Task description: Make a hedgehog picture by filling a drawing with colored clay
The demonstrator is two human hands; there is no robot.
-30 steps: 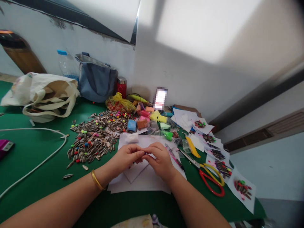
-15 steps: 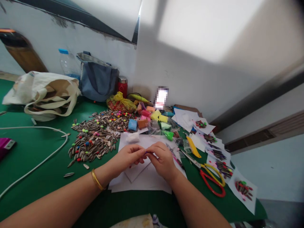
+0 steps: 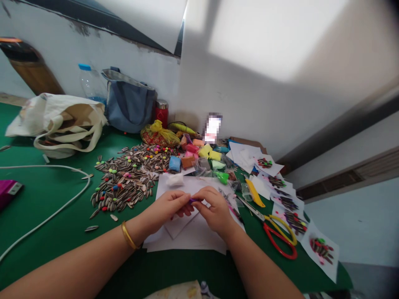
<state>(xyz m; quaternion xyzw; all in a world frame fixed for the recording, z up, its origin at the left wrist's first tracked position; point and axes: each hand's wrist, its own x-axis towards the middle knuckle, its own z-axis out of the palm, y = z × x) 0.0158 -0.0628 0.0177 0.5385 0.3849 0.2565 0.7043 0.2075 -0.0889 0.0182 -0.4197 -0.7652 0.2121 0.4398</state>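
Note:
Above the white paper point(image 3: 202, 241), the fingertips of my left hand point(image 3: 170, 207) and my right hand point(image 3: 215, 211) meet on a small purple piece of what looks like modelling clay point(image 3: 193, 200). Thumb and forefinger of each hand are closed on it; its full shape is hidden by the fingers. A folded white sheet point(image 3: 178, 227) lies under my hands. Just beyond them rests a white lump of clay point(image 3: 175, 179). Blocks of coloured clay, among them a blue one point(image 3: 175, 163) and a bright green one point(image 3: 222, 177), lie farther back.
Striped seeds point(image 3: 124, 185) with coloured bits are heaped at left. Scissors point(image 3: 268, 220) and a yellow cutter point(image 3: 254, 193) lie at right, beside several paper cards point(image 3: 332, 263) bearing seed pictures. A phone point(image 3: 213, 128), blue bag point(image 3: 131, 104) and white bag point(image 3: 59, 112) stand behind.
My hands stay together in nearly the same spot. Slightly more of the purple piece shows between the fingertips. The whole view has shifted a little.

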